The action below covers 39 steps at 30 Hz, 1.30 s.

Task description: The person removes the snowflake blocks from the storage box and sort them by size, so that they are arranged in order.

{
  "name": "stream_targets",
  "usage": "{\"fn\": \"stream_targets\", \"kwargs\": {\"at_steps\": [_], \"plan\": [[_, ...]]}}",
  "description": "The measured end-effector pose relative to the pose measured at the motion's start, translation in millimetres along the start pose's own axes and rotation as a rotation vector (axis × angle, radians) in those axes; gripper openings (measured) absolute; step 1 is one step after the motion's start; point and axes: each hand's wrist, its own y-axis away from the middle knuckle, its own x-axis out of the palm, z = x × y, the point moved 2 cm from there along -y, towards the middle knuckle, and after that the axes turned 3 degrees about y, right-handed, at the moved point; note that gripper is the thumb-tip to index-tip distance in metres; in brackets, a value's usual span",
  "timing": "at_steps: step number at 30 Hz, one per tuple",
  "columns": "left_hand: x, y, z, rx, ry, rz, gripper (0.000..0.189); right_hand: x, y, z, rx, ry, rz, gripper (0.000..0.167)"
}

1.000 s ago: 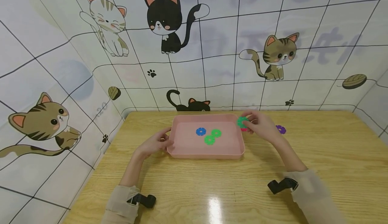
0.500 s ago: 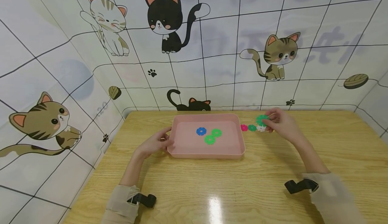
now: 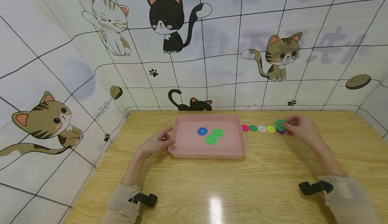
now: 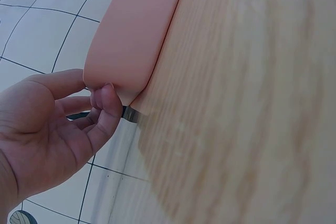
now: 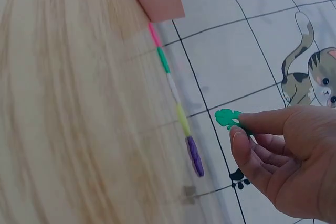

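Note:
My left hand (image 3: 155, 143) grips the left side of a pink tray (image 3: 209, 156); in the left wrist view its thumb and fingers are at the tray's corner. Between thumb and fingers, my right hand (image 3: 303, 129) pinches a green snowflake disc (image 5: 227, 117). That disc is held above the table, overlapping a purple disc (image 5: 195, 157) in the head view. From the tray's right side a row of flat discs runs rightward: pink (image 3: 245, 128), dark green (image 3: 253, 128), white (image 3: 262, 128), yellow (image 3: 271, 129), then the purple one. Inside the tray lie a blue disc (image 3: 202, 131) and two light green discs (image 3: 211, 139).
The wooden table (image 3: 194, 183) extends in front of the tray and off to the right. Behind it rises a wall (image 3: 224, 59) printed with cartoon cats and grid lines. Each sleeve carries a black wrist mount (image 3: 316, 188).
My right hand has carried the green disc rightward from the tray's right edge, along the row to above the purple disc. The row's other discs have come into view. My left hand stays at the tray.

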Motion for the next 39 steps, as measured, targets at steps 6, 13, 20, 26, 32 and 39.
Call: {"fn": "stream_targets", "kwargs": {"at_steps": [6,13,20,26,32,39], "plan": [[-0.2,-0.4,0.1,0.0,-0.007,-0.002,0.066,-9,2.3,-15,0.042,0.027,-0.006,0.039],[0.3,-1.9,0.9,0.001,0.0,0.004,0.067,-23,4.3,-36,0.1,0.181,-0.016,0.041],[-0.1,-2.6,1.6,0.0,0.001,0.005,0.067,-26,5.8,-46,0.117,0.183,-0.024,0.041],[-0.3,-2.0,1.6,-0.013,0.003,0.002,0.067,-23,6.2,-49,0.145,0.105,0.012,0.039],[-0.5,-1.9,2.3,-0.017,-0.005,-0.003,0.067,-23,4.9,-52,0.165,0.096,0.04,0.038],[-1.2,-3.2,4.1,-0.015,0.004,0.003,0.067,-25,4.2,-52,0.173,0.126,0.066,0.042]]}}
